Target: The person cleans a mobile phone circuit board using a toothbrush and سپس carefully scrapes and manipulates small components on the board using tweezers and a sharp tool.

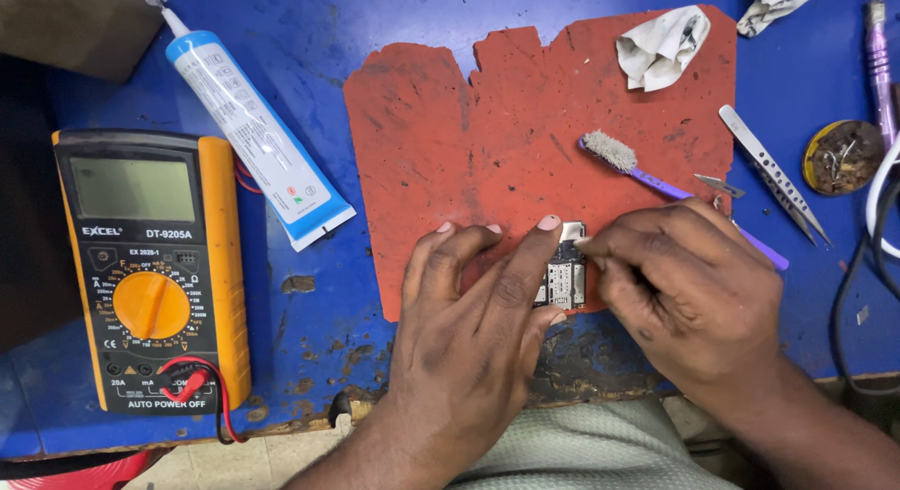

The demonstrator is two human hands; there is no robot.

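- Left hand (pixel 469 312) lies flat, fingers (pixel 525 265) spread, pressing a small circuit board (pixel 564 276) onto the red mat (pixel 450 143).
- Right hand (pixel 689 284), fingers pressed together, pinches the board's right edge.
- Toothbrush (pixel 619 157) and tweezers (pixel 773 171) lie nearby; yellow multimeter (pixel 150 274) sits on the blue counter (pixel 309 321).

Single head-worn view was given; scene was seen from above, steeply downward, at close range; blue workbench (pixel 309 59) was faced, near edge kept at frame bottom.

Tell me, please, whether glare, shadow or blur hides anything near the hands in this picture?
Head view: even light, sharp focus; soft shadow under the left hand; the right hand covers part of the small circuit board; mild sheen on the multimeter screen.
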